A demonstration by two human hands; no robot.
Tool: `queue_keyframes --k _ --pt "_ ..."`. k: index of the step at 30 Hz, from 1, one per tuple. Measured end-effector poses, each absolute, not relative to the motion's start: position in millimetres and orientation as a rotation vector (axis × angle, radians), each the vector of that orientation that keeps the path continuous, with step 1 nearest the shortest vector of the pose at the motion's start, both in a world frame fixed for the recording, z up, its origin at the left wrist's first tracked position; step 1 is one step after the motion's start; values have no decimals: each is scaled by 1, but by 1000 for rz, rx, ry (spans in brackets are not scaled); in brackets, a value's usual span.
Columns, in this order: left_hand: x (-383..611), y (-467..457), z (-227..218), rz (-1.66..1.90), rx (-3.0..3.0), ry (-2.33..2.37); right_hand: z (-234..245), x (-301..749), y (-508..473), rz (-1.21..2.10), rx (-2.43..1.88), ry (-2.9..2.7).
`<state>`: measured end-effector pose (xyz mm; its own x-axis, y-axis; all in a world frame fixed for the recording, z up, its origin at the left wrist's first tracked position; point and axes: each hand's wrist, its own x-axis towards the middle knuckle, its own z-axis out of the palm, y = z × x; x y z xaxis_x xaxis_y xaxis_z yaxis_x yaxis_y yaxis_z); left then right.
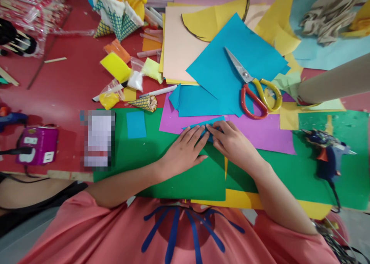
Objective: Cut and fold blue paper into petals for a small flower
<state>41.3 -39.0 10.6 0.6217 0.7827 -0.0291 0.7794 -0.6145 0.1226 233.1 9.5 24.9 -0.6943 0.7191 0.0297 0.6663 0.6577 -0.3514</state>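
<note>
A folded piece of blue paper (217, 120) lies under my fingers, at the border of the purple sheet (268, 135) and the green sheet (130, 187). My left hand (183, 150) rests flat, its fingers stretched out and their tips pressing on the paper's left part. With curled fingers, my right hand (235, 142) grips the same paper near its right end. The fingers cover most of the piece. Just beyond my right hand, scissors (245, 77) with one red and one yellow handle lie spread on blue sheets (208, 67).
A glue gun (329, 156) lies at the right, near a pale upright tube (332, 81). Small bags of coloured clay (115, 67), a checkered cone (144, 103) and a small blue square (136, 124) are at left. A purple box (37, 145) stands farther left.
</note>
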Motion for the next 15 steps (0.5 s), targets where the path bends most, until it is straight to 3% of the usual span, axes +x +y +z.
queue_keyframes --k 15 --pt "33 -28 18 -26 2655 1236 24 232 9 418 -1147 -2698"
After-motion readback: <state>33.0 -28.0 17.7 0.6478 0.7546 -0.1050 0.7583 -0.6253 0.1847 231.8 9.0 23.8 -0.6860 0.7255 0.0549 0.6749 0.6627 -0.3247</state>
